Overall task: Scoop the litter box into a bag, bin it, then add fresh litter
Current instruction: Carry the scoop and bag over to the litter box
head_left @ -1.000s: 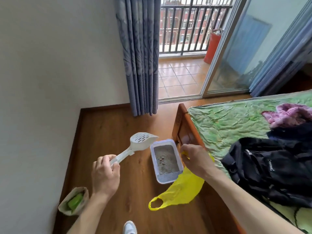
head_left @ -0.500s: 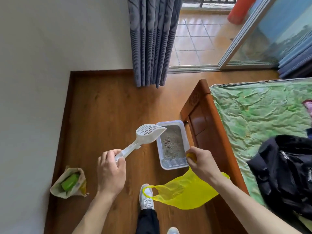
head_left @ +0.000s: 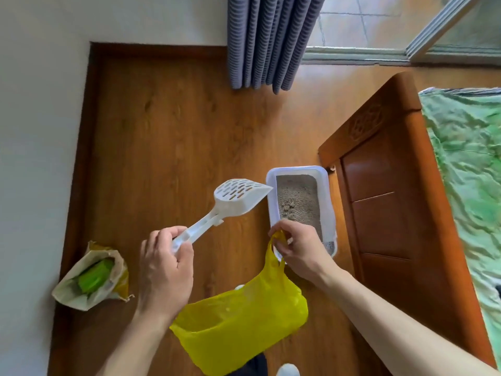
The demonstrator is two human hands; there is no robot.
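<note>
A small white litter box (head_left: 326,191) with grey litter and a few clumps sits on the wood floor beside the bed's footboard. My left hand (head_left: 165,270) grips the handle of a white slotted scoop (head_left: 235,198), whose empty head hovers just left of the box. My right hand (head_left: 301,246) pinches a handle of a yellow plastic bag (head_left: 244,318) over the box's near end. The bag hangs open below my hands.
An open beige sack (head_left: 89,278) with a green scoop inside stands by the left wall. The brown wooden footboard (head_left: 393,202) and green bedspread (head_left: 469,169) fill the right. A blue-grey curtain (head_left: 271,42) hangs at the back. My shoe (head_left: 288,370) shows at the bottom.
The view has tilted down and closed in on the litter box. The scoop and bag have come nearer to the box, and the bag now hangs open wider beneath my hands.
</note>
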